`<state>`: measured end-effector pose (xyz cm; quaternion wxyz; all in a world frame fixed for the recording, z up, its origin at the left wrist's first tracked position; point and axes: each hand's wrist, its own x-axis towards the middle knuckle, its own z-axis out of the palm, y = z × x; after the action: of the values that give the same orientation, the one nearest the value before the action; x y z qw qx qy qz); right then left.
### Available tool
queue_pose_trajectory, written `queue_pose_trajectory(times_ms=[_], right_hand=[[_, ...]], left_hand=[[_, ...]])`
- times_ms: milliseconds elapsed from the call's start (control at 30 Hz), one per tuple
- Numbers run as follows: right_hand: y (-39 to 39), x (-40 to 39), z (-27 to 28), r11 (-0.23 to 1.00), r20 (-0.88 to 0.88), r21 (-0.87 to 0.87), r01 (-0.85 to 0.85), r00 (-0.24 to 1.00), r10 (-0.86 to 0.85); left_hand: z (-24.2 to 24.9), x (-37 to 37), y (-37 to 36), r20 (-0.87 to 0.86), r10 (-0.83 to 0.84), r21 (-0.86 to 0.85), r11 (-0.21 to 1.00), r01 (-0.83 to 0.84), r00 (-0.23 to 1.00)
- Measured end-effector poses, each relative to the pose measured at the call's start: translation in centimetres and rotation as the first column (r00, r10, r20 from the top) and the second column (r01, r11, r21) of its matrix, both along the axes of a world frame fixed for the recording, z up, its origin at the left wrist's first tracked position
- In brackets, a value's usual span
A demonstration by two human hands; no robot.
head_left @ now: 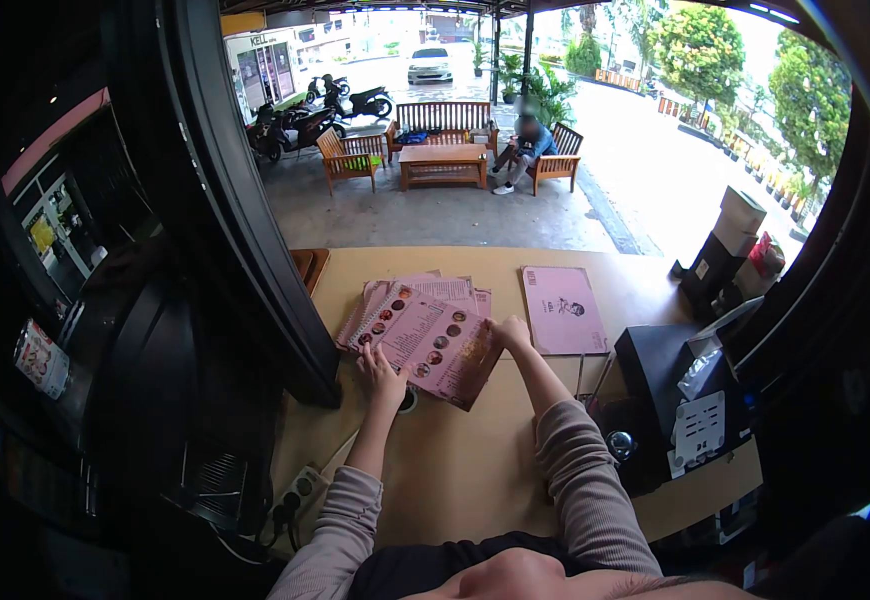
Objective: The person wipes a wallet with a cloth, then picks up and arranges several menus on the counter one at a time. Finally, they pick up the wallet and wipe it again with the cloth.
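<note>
A pink spiral-bound menu (447, 338) with round food pictures and printed lists lies tilted over a pile of similar pink menus (460, 287) on the counter. My left hand (385, 378) holds its lower left edge, fingers on the printed page. My right hand (511, 333) grips the right edge between thumb and fingers. To the right of that hand, apart from the pile, lies another pink menu (563, 310) with a drawn figure on its cover.
The wooden counter (455, 470) carries a power strip (300, 492) with a plug at front left. At right stand a black box (660, 375), a bell (620, 445) and a dark holder (720, 260). A dark post (225, 190) rises at left. Outside, a person (530, 145) sits on a wooden chair.
</note>
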<state>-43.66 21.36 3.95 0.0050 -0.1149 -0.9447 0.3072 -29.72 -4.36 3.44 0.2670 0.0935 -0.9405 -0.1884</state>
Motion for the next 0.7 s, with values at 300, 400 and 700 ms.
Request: queue_pose_trajectory(times_ms=[300, 400, 700], right_hand=[[0.3, 6.4, 3.5, 0.942, 0.193, -0.231, -0.241, 0.938, 0.288], [0.5, 6.0, 1.4, 0.874, 0.161, -0.418, -0.249, 0.926, 0.341], [0.1, 11.7, 3.7, 0.706, 0.033, -0.696, -0.133, 0.976, 0.217]], left_hand=[[0.3, 2.1, -2.5, 0.182, -0.128, 0.206, 0.974, 0.089, 0.975], [0.8, 2.2, -3.2, 0.193, -0.18, 0.246, 0.961, 0.13, 0.965], [-3.2, 3.6, -2.6, 0.047, 0.031, 0.579, 0.814, -0.053, 0.998]])
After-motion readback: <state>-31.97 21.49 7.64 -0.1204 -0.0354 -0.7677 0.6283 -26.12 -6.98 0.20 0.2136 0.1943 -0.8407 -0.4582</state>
